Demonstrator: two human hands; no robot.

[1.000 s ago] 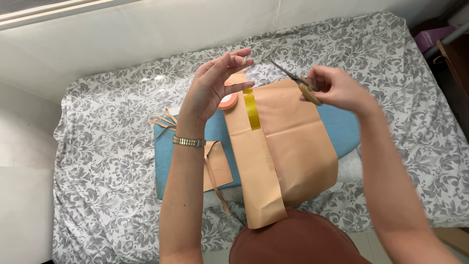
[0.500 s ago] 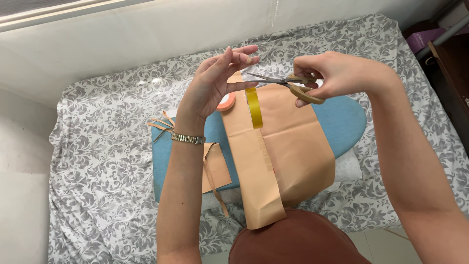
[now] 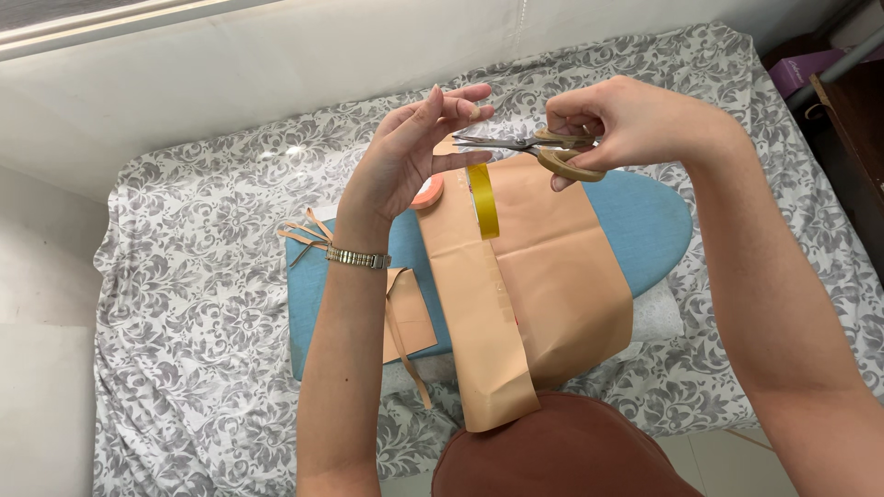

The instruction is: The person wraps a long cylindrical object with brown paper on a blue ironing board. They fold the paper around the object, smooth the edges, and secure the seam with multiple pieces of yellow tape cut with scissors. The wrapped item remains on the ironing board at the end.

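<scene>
The left hand [image 3: 405,161] was raised with the palm turned to the right, the fingers [image 3: 460,94] loosely spread and slightly bent. A yellow strip of tape [image 3: 482,201] hung down just below these fingers; its upper end was hidden behind the fingertips, so it cannot be told exactly how it was pinched. A metal wristband [image 3: 357,259] was worn on the left wrist.

The right hand [image 3: 626,124] was closed around the handles of a pair of scissors [image 3: 529,147]. The blades were pointed toward the left fingers and seemed nearly shut, their tips just beside the top of the tape, under the left fingertips.

Below both hands, a sheet of tan wrapping paper [image 3: 562,276] was laid over a blue board [image 3: 649,221], with a long folded flap [image 3: 479,331] running down from beneath the left fingers toward the person. An orange tape roll [image 3: 427,191] was seen behind the left palm. Thin paper trimmings [image 3: 304,230] and a smaller paper piece [image 3: 410,317] were lying left of the left forearm, on the board. Everything was resting on a grey patterned bedsheet [image 3: 203,276].
</scene>
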